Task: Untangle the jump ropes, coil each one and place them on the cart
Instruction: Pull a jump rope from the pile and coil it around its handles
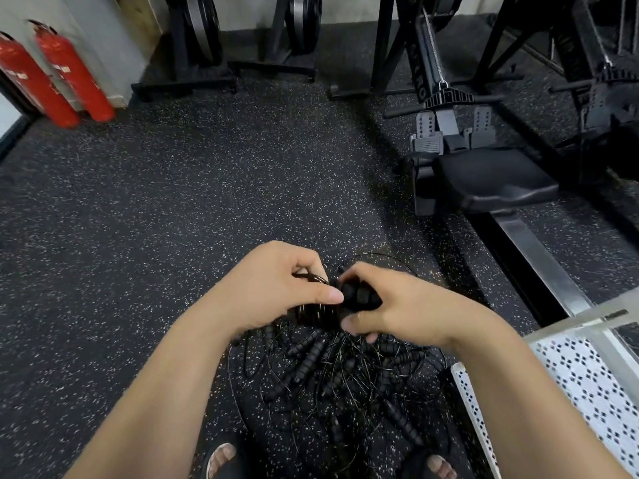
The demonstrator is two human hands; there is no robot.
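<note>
The jump ropes [321, 368] lie as 1 dense tangle of thin black cable and ridged foam grips on the speckled floor [173, 202], directly below the fingers. The right hand [390, 309] has its fingers curled round a bunch of handles [359, 295] raised just above the heap. The left hand [280, 285], just beside it, pinches thin cable strands between thumb and fingers, and the 2 hands nearly touch.

By my reading this is the untangling step, near its start, since no rope looks free or coiled. The next move calls for singling out 1 handle, following its cable through the knot and easing it loose without tightening the rest.

The white perforated cart [587, 375] stands to the right of the right-hand fingers. Beyond the fingers stands a rowing machine [484, 174], and far to their left are 2 red fire extinguishers [52, 70].
</note>
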